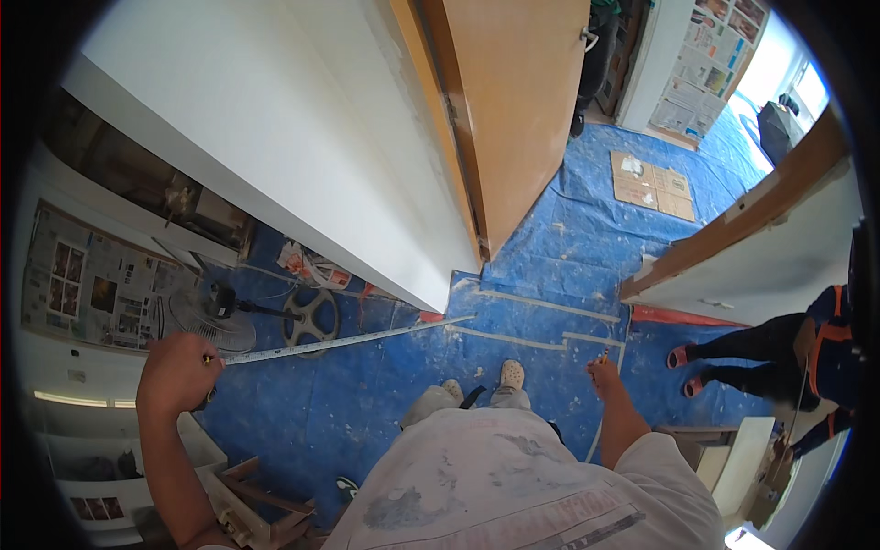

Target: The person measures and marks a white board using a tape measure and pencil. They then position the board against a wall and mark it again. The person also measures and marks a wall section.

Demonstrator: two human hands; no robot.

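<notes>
My left hand [183,374] is raised at the left, its fingers closed round a tape measure whose case is mostly hidden in the fist. The pale tape blade [339,342] runs out from it to the right, over the blue floor sheet, and its far end shows near the foot of the white wall corner. At the right, my right hand [602,376] is bent up with its fingers closed. A short thin stick [605,355] pokes up from those fingers; whether it is a pencil, I cannot tell.
Blue sheeting [577,229] with strips of tape covers the floor. A wooden door [513,101] stands ajar ahead, a person partly behind it. Beyond lies flattened cardboard [653,186]. Another person [779,353] stands at the right. A fan [215,321] lies left; wooden pieces [261,504] lie lower left.
</notes>
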